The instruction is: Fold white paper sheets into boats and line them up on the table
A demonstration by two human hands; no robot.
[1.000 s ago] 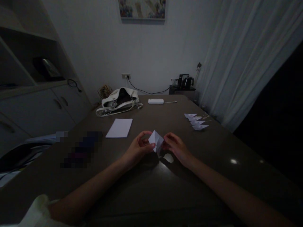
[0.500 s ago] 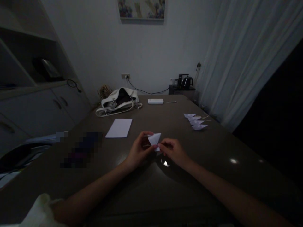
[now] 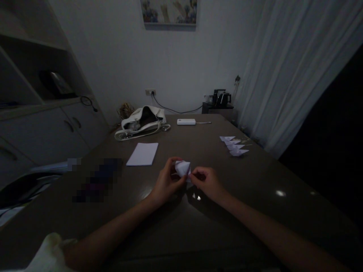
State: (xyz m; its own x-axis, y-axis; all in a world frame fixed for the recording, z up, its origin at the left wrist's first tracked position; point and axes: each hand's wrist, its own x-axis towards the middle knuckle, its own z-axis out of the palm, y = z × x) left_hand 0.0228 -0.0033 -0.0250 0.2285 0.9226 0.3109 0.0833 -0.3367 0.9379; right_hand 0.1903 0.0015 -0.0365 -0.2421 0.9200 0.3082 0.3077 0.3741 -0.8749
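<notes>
A small piece of folded white paper is held just above the table in front of me. My left hand grips it from the left, thumb at the near side and fingers behind. With thumb and fingertips together, my right hand pinches the paper's lower right edge. The paper looks opened out and rounded, with a point toward the right. To the right, several folded paper boats stand in an overlapping row. A stack of white paper sheets lies to the left, beyond my left hand.
A white handbag sits at the back left of the table. A white power bank with a short cable lies near the far edge. Blurred-out dark items are at the left. A sheer curtain hangs at the right.
The folded paper has gone from a flat, pointed triangle to a fuller, opened shape, its tip tilting lower. Both hands stay nearly in place.
</notes>
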